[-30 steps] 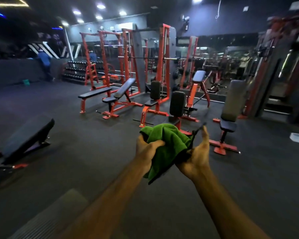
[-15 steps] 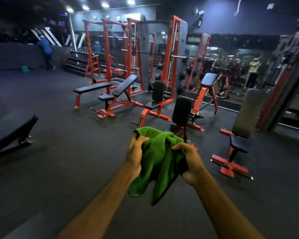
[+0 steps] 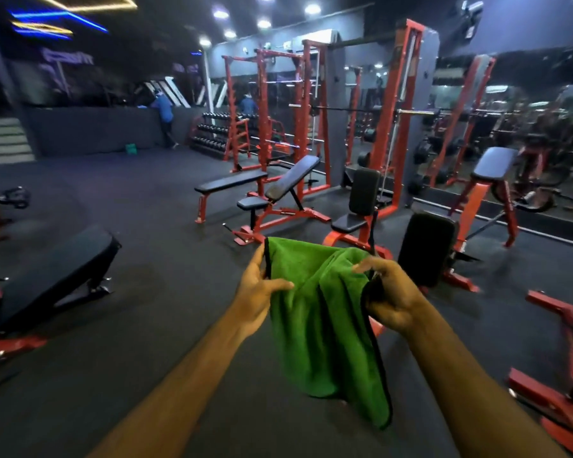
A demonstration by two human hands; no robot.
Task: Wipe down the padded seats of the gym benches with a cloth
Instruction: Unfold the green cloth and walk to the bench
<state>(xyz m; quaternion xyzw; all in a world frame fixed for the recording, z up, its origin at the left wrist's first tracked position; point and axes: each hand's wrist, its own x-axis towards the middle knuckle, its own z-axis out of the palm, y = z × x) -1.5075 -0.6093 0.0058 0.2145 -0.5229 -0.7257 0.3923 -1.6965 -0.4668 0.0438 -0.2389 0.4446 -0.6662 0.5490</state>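
A green cloth [image 3: 318, 319] with a dark hem hangs spread between both hands in front of me. My left hand [image 3: 257, 290] pinches its upper left edge. My right hand [image 3: 389, 294] grips its upper right edge. Several black padded benches on red frames stand ahead: a flat bench [image 3: 230, 181], an incline bench [image 3: 291, 178] with a small seat [image 3: 252, 202], an upright seat [image 3: 361, 200], and a black back pad [image 3: 425, 246] just beyond my right hand. A low slanted bench [image 3: 57, 276] lies at the left.
Red power racks [image 3: 278, 110] and a barbell [image 3: 377, 110] line a mirrored wall behind the benches. A dumbbell rack [image 3: 215, 133] stands at the back, with a person in blue [image 3: 164, 117] beside it. Red machine frames [image 3: 556, 391] sit at the right edge. Dark rubber floor [image 3: 146, 226] stretches left.
The bunched cloth has been pulled open and now hangs longer between my hands. My hands moved apart, and the view turned left, with the slanted bench more in sight.
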